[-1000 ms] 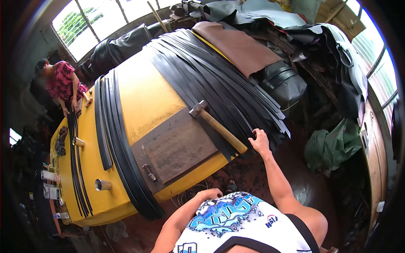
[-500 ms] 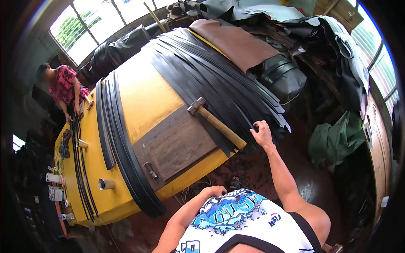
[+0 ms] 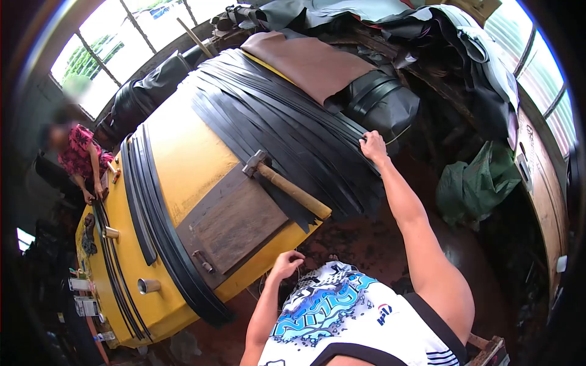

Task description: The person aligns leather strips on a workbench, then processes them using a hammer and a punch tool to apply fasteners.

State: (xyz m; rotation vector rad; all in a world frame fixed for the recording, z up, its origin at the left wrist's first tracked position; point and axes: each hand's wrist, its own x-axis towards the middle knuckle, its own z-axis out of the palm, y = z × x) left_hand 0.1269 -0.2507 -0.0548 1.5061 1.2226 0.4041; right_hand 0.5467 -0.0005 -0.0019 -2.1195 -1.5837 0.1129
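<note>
Long black strips, which look like leather or rubber, lie in a thick fanned layer across the yellow table. My right hand reaches out to the strips' far right edge, its fingers closed on the end of a black strip. Closer to my body, my left hand hovers by the table's near edge with loosely curled fingers, and nothing shows in it. Between the hands, a hammer with a wooden handle rests across a dark wooden board and some strip ends.
Another bundle of black strips crosses the table left of the board. Metal cups stand beyond it. At the far left a person handles thin strips. A green sack sits to the right, and brown sheet material lies behind.
My right hand has moved farther out along the strip ends to the bundle's back edge. My left hand has lifted away from my shirt toward the table edge. The view has shifted slightly.
</note>
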